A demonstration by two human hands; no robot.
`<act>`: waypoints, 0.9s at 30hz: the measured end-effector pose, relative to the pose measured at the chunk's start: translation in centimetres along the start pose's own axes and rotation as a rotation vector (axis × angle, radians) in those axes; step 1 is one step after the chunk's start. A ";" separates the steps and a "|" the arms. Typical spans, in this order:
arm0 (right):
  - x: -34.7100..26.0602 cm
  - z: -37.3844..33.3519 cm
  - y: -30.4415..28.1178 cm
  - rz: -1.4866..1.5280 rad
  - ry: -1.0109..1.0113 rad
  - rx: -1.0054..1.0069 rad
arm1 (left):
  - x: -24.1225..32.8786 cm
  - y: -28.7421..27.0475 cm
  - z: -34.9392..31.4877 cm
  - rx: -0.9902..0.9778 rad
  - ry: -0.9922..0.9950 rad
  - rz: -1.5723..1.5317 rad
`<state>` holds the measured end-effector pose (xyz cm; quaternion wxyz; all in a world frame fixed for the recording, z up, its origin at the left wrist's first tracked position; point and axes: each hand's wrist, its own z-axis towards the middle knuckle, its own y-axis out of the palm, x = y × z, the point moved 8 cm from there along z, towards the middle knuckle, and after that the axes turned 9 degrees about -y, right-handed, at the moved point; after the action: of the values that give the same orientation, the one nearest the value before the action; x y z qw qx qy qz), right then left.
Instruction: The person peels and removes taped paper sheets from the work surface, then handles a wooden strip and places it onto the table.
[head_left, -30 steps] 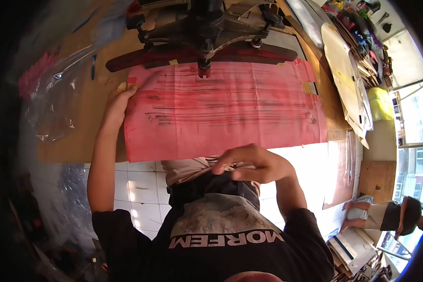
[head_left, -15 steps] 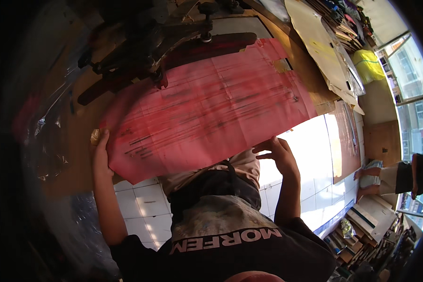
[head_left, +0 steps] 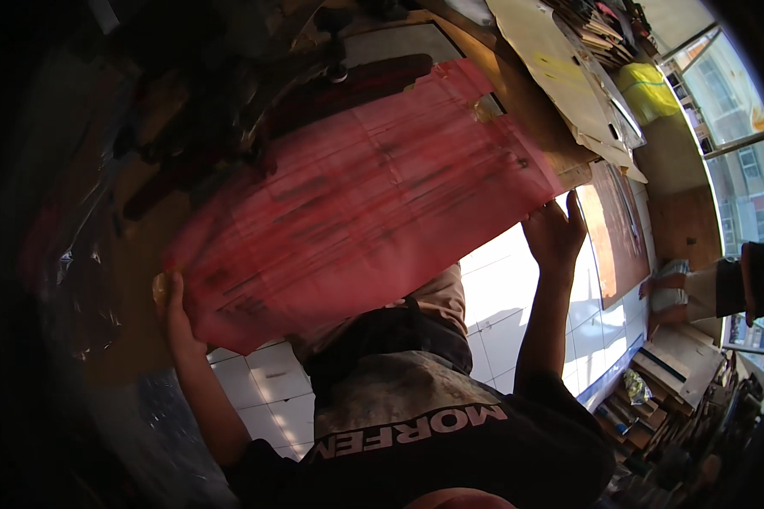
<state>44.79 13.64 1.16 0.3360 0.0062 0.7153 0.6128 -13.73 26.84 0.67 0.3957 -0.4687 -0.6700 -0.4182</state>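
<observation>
A large, creased red sheet (head_left: 356, 204) with dark streaks lies slantwise in front of me, its near edge reaching past the table toward my body. My left hand (head_left: 176, 318) grips its left edge, thumb on the upper side and the other fingers partly hidden. At the sheet's near right corner, my right hand (head_left: 557, 233) is closed about the edge, with some fingertips out of sight. A small notch with shiny tape (head_left: 487, 108) shows near the far right end. Over the sheet's far left part stands a dark metal frame with a long bar (head_left: 356, 89).
Beige boards (head_left: 552, 85) lie at the right of the table. Beyond them are a yellow bundle (head_left: 648, 92) and windows. Another person's legs (head_left: 688, 293) show at the far right, above scrap boards (head_left: 654, 399). Clear plastic (head_left: 93, 263) hangs or lies at left.
My right hand has moved right and away from me along the near edge to the sheet's corner. The left hand and the sheet's left end have shifted slightly left and nearer me.
</observation>
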 end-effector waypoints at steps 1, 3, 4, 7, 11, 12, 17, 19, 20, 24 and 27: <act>-0.7 0.9 -0.5 0.013 -0.024 0.063 | 0.1 -0.5 0.6 -0.004 0.003 -0.001; -1.8 2.6 -0.8 0.151 0.043 0.076 | -0.7 -1.2 2.0 0.032 -0.050 -0.010; -2.6 3.3 -1.0 0.139 0.035 0.084 | -0.9 -0.8 2.4 0.022 -0.063 -0.014; -3.4 5.1 -1.2 -0.089 0.211 0.069 | -0.2 0.0 1.9 0.019 -0.047 0.041; -3.1 9.1 0.1 -0.396 0.513 -0.169 | -1.3 -1.1 2.8 -0.036 -0.122 -0.068; -3.1 10.5 0.2 -0.397 0.514 -0.169 | -1.2 -1.0 2.9 -0.043 -0.117 -0.067; -1.0 14.5 0.1 -0.746 0.663 -0.198 | -0.9 -0.3 0.1 0.095 -0.093 0.021; -0.2 16.0 0.2 -0.870 0.681 -0.223 | -1.4 -0.8 -0.4 0.106 -0.090 0.033; 0.2 16.8 -0.2 -0.940 0.703 -0.223 | -1.7 -1.0 -0.6 0.106 -0.082 0.030; -0.3 19.6 0.3 -1.335 0.523 -0.198 | -2.3 -1.8 -0.6 0.097 -0.041 0.025; -0.8 22.5 2.4 -1.884 0.173 -0.311 | -2.4 -1.6 -0.7 0.128 -0.069 -0.046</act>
<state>55.43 33.57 3.16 0.6337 -0.6616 0.3596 0.1773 -14.54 25.09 -1.64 0.3918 -0.4410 -0.7192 -0.3671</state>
